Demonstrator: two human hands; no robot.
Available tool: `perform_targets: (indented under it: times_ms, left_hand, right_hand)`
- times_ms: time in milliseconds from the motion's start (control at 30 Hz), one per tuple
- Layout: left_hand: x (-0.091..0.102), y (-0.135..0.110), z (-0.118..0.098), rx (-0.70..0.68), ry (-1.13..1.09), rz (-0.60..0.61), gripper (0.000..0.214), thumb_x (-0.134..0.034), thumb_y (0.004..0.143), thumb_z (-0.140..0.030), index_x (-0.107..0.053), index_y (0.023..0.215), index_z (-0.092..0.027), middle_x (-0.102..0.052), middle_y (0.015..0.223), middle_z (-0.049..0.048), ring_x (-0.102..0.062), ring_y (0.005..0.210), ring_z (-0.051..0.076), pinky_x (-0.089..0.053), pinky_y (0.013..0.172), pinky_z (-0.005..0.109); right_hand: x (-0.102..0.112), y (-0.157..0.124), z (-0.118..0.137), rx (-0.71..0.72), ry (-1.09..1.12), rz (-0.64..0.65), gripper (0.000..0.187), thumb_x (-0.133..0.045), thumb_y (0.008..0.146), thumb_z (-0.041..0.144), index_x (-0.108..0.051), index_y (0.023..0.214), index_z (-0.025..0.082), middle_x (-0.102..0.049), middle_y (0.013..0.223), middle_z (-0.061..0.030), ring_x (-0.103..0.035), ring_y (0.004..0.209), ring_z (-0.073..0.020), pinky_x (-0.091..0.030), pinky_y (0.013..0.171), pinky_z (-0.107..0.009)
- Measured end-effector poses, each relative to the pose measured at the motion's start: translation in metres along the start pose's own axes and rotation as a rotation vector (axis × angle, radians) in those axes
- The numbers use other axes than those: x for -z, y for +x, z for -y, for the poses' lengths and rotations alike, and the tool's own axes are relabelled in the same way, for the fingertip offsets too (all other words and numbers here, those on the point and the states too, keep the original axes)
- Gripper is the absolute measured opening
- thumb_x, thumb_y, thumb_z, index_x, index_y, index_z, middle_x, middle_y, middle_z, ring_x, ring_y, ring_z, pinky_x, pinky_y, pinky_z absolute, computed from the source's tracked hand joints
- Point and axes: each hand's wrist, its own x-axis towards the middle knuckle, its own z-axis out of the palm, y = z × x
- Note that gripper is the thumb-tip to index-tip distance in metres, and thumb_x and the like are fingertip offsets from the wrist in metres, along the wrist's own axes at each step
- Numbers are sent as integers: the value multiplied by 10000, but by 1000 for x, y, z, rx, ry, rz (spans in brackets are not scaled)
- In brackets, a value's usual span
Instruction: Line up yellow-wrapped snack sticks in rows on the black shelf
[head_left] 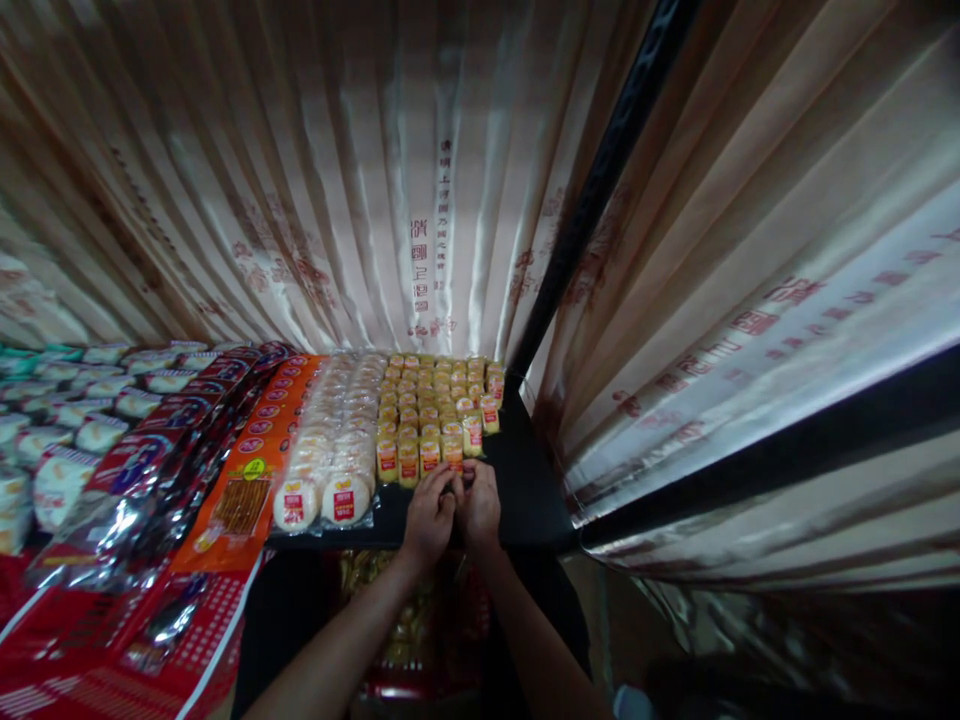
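Note:
Rows of small yellow wrapped cakes with red labels stand on the black tabletop. At the front edge of these rows, my left hand and my right hand come together, fingers curled and fingertips nearly meeting. Whatever they hold is hidden behind the fingers. Just beyond the fingertips stands the nearest wrapped cake, and I cannot tell if they touch it. Left of the yellow cakes lie two rows of round pale wrapped pastries, also with red labels.
To the left are orange snack packets, dark red shiny packets and many white-and-clear packs. Below the table, a red crate holds gold-wrapped items. Printed curtains and a black pole enclose the back and right.

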Motion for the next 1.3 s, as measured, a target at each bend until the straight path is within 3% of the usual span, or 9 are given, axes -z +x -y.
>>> perform_targets:
  times_ms: [200, 467, 567, 667, 800, 900, 1000, 1133, 1300]
  left_hand:
    - [-3, 3, 9, -72, -22, -23, 358, -399, 795, -147, -607, 1085, -173, -576, 1234, 84, -501, 1173, 194, -354, 1056, 415]
    - [-6, -3, 3, -142, -14, -96, 329, -394, 779, -91, -631, 979, -202, -611, 1158, 70, -529, 1121, 188, -396, 1011, 402]
    - [-6, -15, -1, -179, 8, -125, 301, -386, 773, -75, -621, 918, -197, -638, 1041, 64, -566, 1014, 173, -446, 937, 366]
    - [-2, -35, 1, -129, 73, -114, 285, -378, 763, -57, -608, 872, -184, -640, 896, 57, -580, 887, 164, -484, 833, 335]
    - [9, -65, 10, -129, 131, -49, 303, -374, 734, -28, -613, 853, -170, -635, 937, 75, -574, 915, 169, -486, 835, 337]
    - [16, -83, 19, -180, 139, -11, 300, -385, 740, -43, -623, 876, -166, -632, 987, 90, -566, 955, 180, -482, 855, 346]
    - [17, -96, 34, -126, 148, 11, 298, -381, 760, -74, -634, 893, -156, -643, 947, 101, -579, 923, 188, -490, 840, 353]
    - [19, -105, 61, 83, 220, 87, 364, -378, 761, -89, -637, 1002, -174, -647, 1026, 104, -584, 978, 200, -467, 898, 363]
    - [30, -110, 94, 415, 576, 166, 508, -450, 698, -65, -550, 1196, -86, -509, 1288, 171, -410, 1252, 269, -325, 1052, 382]
  right_hand:
    - [-3, 2, -1, 34, -21, -41, 170, -429, 820, 327, -508, 881, 190, -544, 816, -46, -553, 730, -176, -476, 681, -317]
    - [-1, 0, -2, -9, -7, 29, 145, -440, 810, 287, -523, 876, 188, -533, 880, -63, -550, 769, -182, -476, 721, -340]
    - [3, 0, -1, 32, 16, -17, 152, -447, 828, 316, -530, 860, 193, -530, 909, -74, -537, 854, -201, -472, 777, -369]
    - [8, -6, 2, 108, 47, -81, 166, -419, 859, 307, -534, 869, 188, -540, 919, -84, -517, 931, -211, -460, 818, -380]
    - [16, -28, 6, 178, 85, -61, 181, -374, 891, 254, -534, 909, 171, -560, 908, -86, -541, 880, -184, -471, 794, -349]
    - [19, -54, 7, 210, 87, 50, 168, -383, 898, 242, -539, 911, 180, -583, 867, -68, -566, 830, -169, -486, 757, -326]
    - [18, -83, 5, 284, 86, 184, 164, -396, 896, 229, -551, 933, 190, -607, 860, -63, -582, 826, -167, -494, 744, -317]
    - [5, -119, -2, 314, 35, 395, 218, -369, 893, 204, -576, 962, 203, -637, 913, -72, -590, 884, -181, -482, 811, -341]
    - [-29, -144, -22, 108, -130, 722, 360, -414, 791, 88, -583, 1098, 171, -634, 1071, -130, -588, 996, -229, -450, 888, -373]
